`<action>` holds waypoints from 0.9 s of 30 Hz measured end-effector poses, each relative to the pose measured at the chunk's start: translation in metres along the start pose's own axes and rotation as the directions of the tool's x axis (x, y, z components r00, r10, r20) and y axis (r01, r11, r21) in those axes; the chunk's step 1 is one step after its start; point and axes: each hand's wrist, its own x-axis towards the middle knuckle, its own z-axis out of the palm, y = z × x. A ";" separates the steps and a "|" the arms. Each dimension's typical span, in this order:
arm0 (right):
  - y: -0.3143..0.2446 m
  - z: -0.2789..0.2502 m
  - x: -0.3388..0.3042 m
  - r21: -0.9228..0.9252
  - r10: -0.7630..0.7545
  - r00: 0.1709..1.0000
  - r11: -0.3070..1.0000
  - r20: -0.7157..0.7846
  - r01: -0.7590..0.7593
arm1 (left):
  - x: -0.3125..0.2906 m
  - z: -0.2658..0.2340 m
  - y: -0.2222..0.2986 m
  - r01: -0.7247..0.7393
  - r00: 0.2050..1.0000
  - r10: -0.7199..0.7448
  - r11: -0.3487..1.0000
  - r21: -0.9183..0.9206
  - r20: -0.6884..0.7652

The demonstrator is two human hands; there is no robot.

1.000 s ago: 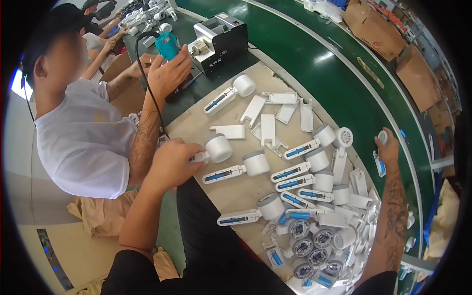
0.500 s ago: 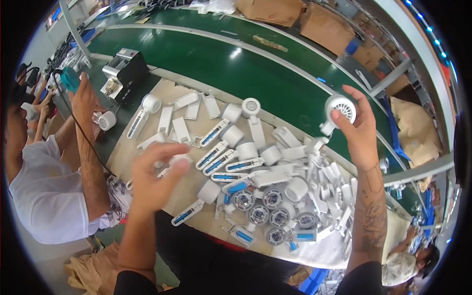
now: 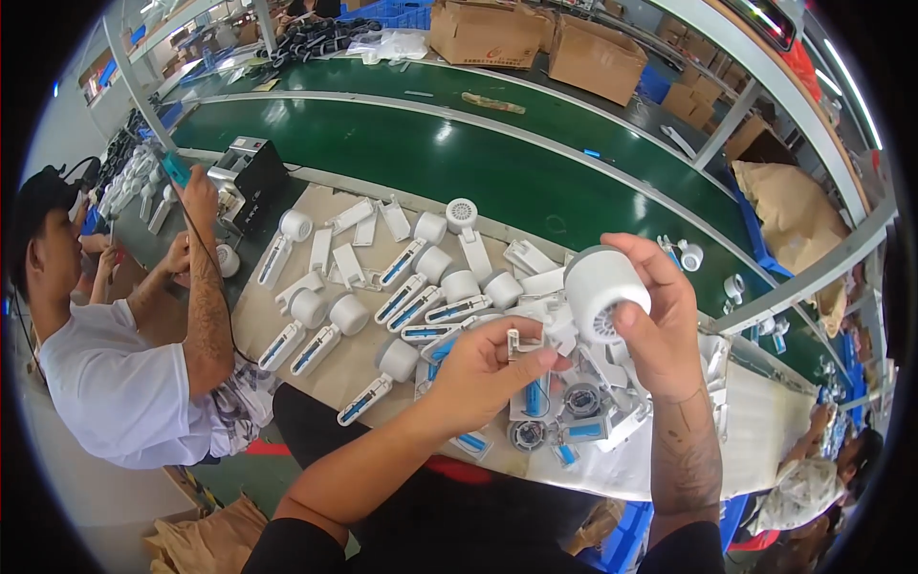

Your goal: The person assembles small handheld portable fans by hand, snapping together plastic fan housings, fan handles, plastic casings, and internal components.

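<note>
My right hand (image 3: 665, 316) is closed round the white round head of a small handheld fan (image 3: 602, 282), the thumb by its slotted grille. To its left, my left hand (image 3: 488, 373) pinches a small white plastic part (image 3: 521, 342), raised over the pile. Whether that part is joined to the fan is hidden. Under both hands lie several opened fan bodies with blue batteries and bare round motor housings (image 3: 581, 400). More fans with open handles (image 3: 316, 346) lie to the left, beside loose white handle covers (image 3: 349, 263).
A beige-covered table (image 3: 239, 330) carries the parts. Beyond it runs a green conveyor belt (image 3: 382, 143) with a metal rail. A co-worker (image 3: 115, 364) at the left holds a teal tool near a black machine (image 3: 253, 182). Cardboard boxes (image 3: 593, 57) stand at the back.
My left hand has moved right from the table's left part and now pinches a white part. My right hand has brought the fan inward and turned its head, grille downward. The view has shifted.
</note>
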 end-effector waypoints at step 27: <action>-0.004 0.005 0.009 -0.056 0.360 0.897 0.932 0.257 -0.358 | -0.025 0.013 0.018 0.191 0.975 -0.210 0.958 0.213 0.068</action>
